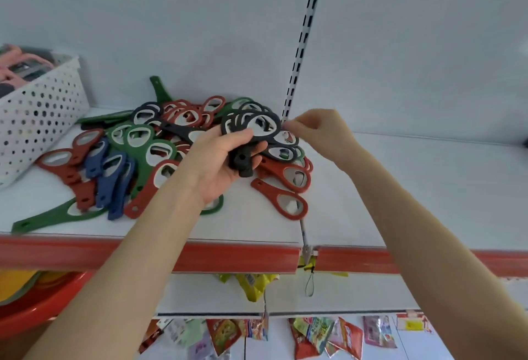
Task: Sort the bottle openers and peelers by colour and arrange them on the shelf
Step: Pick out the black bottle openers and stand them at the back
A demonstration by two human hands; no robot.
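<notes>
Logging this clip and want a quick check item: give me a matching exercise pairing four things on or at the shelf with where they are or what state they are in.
Column 1
1. black bottle openers
2. perforated white basket
3. blue bottle openers
4. right hand

Column 2
A. at the far left of the shelf
B. bunched in the left hand
C. fingers pinching at the pile's right edge
D. lying in the pile between red and green ones

Pairs: 1-B, 2-A, 3-D, 4-C
</notes>
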